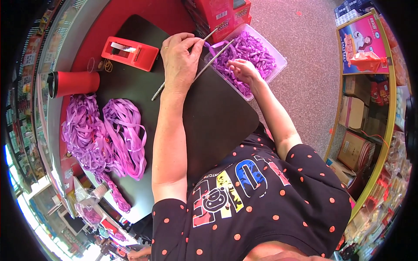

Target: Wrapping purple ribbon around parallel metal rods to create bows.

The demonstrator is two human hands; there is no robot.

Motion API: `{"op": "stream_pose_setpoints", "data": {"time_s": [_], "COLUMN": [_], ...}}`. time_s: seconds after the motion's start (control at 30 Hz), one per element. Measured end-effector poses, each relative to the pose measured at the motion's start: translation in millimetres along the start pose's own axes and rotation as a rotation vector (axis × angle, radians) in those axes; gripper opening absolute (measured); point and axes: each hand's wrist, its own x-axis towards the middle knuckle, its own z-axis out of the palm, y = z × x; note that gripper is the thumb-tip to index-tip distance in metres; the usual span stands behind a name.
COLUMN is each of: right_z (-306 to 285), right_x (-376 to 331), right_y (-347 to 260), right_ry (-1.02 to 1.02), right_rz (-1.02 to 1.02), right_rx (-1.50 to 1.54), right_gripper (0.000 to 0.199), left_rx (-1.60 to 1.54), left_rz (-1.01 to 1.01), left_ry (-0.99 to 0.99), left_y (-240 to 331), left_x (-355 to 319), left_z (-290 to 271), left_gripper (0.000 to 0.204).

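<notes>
My left hand (179, 55) is closed around thin grey rods (212, 61), whose tips spread apart beyond my fingers and whose other ends stick out past my wrist. A purple ribbon (214, 48) hangs between the tips, close to my fingertips. Over a white plastic tub (280, 61), my right hand (244, 71) has loosely curled fingers, with nothing visible in them. Many short, folded purple ribbon pieces (254, 51) fill the tub. Long purple ribbons lie in a tangled bundle (85, 130) and a looped bundle (126, 135) at the table's left.
On the dark table (217, 117) stand a red tape dispenser (130, 53) and, lying sideways, a red cup (76, 84). Yellow rubber bands (107, 65) lie between them. Red boxes (222, 17) are stacked behind the tub. Shelves with cartons (352, 150) line the right side.
</notes>
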Motion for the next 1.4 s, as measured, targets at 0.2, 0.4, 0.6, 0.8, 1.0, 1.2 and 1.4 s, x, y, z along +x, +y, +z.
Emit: {"op": "stream_pose_setpoints", "data": {"time_s": [0.2, 0.4, 0.6, 0.8, 1.0, 1.2, 1.4], "right_z": [-9.5, -24.6, -41.5, -34.6, -42.0, -36.6, -58.7], "right_x": [4.4, 10.4, 23.0, 9.9, 13.2, -21.5, -77.2], "right_y": [17.7, 36.3, 29.3, 42.5, 49.2, 46.5, 44.4], "right_ry": [0.281, 0.335, 0.070, 0.173, 0.378, 0.049, -0.183], "right_rz": [-0.306, -0.223, 0.095, -0.212, -0.474, -0.705, -0.905], "right_rx": [-0.722, -0.719, 0.268, -0.167, -0.776, -1.066, -1.123], "right_gripper": [0.024, 0.023, 0.010, 0.013, 0.021, 0.014, 0.009], "left_rx": [-0.039, -0.042, -0.047, -0.039, -0.052, -0.035, -0.024], "left_rz": [-0.018, -0.025, -0.031, -0.021, -0.009, -0.011, -0.012], "left_ry": [0.031, 0.025, 0.015, 0.014, 0.023, 0.043, 0.041], "left_y": [-2.1, -3.4, -2.4, -5.5, 0.9, -4.3, -4.2], "left_x": [-1.2, -1.1, -1.4, -2.0, 2.0, -0.6, -0.9], "left_z": [1.9, 0.7, 0.3, 1.1, 2.2, 1.8, 1.4], "left_gripper": [0.014, 0.014, 0.015, 0.015, 0.015, 0.015, 0.015]}}
